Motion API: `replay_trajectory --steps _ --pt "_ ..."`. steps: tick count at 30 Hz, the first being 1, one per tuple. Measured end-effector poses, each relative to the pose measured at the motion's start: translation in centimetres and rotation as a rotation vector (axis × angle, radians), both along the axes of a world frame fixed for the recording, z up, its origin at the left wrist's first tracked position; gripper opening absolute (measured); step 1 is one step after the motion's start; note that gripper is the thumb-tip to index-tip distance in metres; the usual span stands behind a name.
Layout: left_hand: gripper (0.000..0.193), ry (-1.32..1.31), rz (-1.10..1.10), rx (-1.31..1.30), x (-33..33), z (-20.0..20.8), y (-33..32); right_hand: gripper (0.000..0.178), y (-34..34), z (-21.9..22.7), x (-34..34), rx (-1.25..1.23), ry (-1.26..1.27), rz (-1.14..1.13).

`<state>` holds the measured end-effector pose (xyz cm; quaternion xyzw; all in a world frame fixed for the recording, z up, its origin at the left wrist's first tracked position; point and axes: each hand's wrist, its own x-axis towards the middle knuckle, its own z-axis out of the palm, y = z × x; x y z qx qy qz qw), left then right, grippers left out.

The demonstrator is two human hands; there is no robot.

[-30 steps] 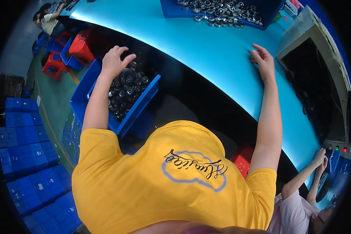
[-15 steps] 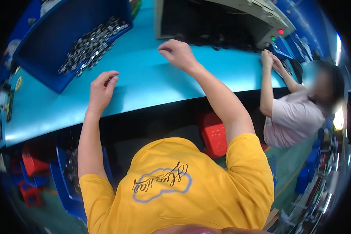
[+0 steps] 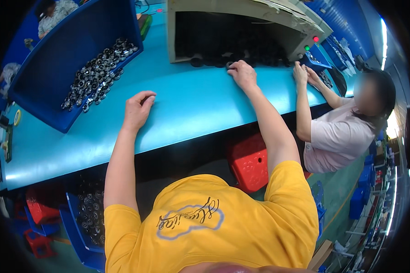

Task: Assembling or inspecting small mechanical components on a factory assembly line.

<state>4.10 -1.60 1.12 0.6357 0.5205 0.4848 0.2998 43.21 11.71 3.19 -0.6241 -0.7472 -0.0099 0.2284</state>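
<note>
My right hand (image 3: 243,75) reaches to the front lip of a beige box-shaped machine (image 3: 171,34), where a row of black round parts (image 3: 198,62) lies. Its thumb and fingers are closed on a dark round part (image 3: 231,66) at the near edge of that row. Over the turquoise table my left hand (image 3: 137,109) is held with fingers curled and the thumb against them; whatever may be inside is hidden. Left of it, a tilted blue bin (image 3: 34,86) holds a heap of shiny black-and-silver round parts (image 3: 93,75).
A co-worker (image 3: 339,136) at the right works by a small blue bin (image 3: 315,63). Red and green buttons (image 3: 315,39) sit on the machine's side. Below the table are a red stool (image 3: 248,164) and a blue bin of round parts (image 3: 75,232). A yellow tape roll (image 3: 17,117) lies far left.
My right hand has moved right to the machine's lip and closed on a dark round part there. My left hand has shifted right over the table. The whole view has shifted a little.
</note>
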Motion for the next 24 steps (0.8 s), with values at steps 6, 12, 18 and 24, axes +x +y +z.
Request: replay_trajectory --steps 6,12,18,24 --pt "0.018 -0.164 0.027 -0.034 0.3 1.8 -0.8 0.019 -4.7 3.7 -16.3 -0.291 0.557 0.464" --pt "0.026 -0.47 0.11 0.035 -1.9 0.6 0.1 0.019 -5.4 3.1 -25.2 -0.81 1.065 0.681" --pt "0.019 -0.512 0.104 -0.052 -3.8 -0.6 1.1 0.019 -4.6 0.0 -26.4 -0.961 1.256 0.674" --pt "0.02 -0.645 -0.013 -0.168 -4.8 -1.0 1.6 0.02 -4.9 -0.5 -26.4 -1.059 1.373 0.699"
